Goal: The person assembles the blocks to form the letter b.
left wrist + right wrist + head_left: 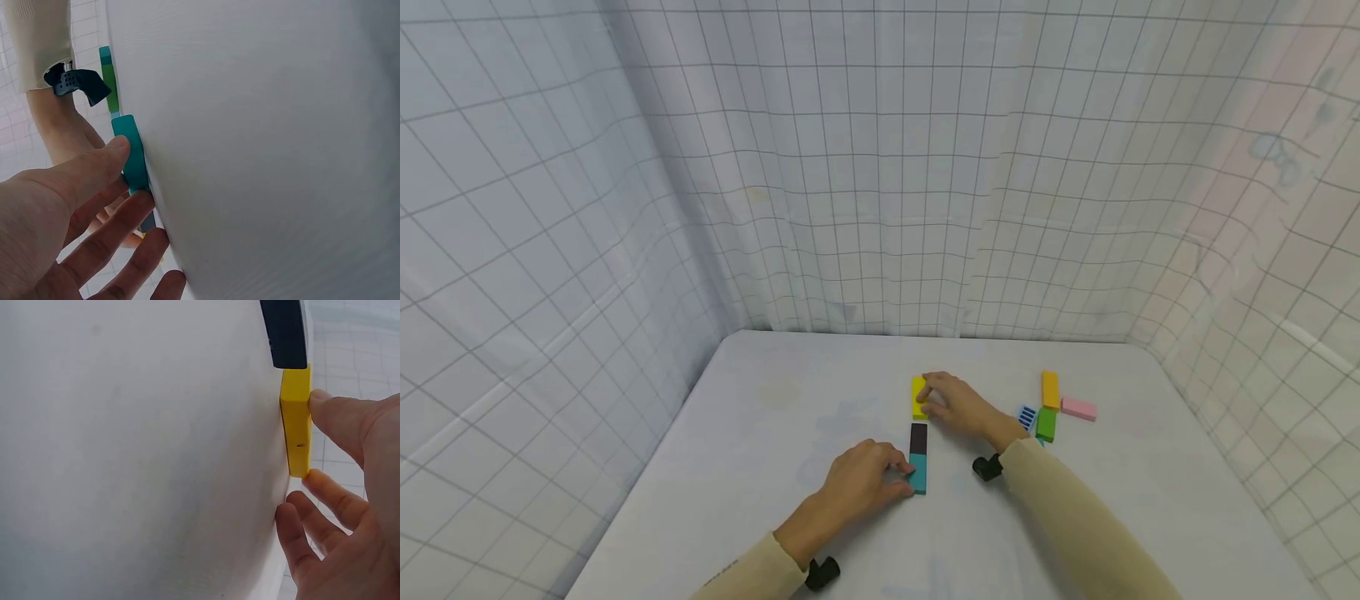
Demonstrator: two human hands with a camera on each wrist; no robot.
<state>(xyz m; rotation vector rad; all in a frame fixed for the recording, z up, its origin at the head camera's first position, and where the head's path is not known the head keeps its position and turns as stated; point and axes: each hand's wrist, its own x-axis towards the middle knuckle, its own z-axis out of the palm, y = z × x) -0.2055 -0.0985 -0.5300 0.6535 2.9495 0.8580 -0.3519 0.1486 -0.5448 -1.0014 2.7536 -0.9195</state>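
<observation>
A teal block lies on the white table with its far end against a black block. My left hand pinches the teal block, thumb by its near end and index finger farther along, as the left wrist view shows. Beyond the black block, in the same line but with a small gap, lies a yellow block. My right hand holds that block between thumb and index finger. In the right wrist view its other fingers are spread below the yellow block.
To the right on the table lie an orange block, a pink block, a green block and a blue-and-white striped piece. The right sleeve partly covers this group. Grid-patterned white cloth hangs behind and at both sides.
</observation>
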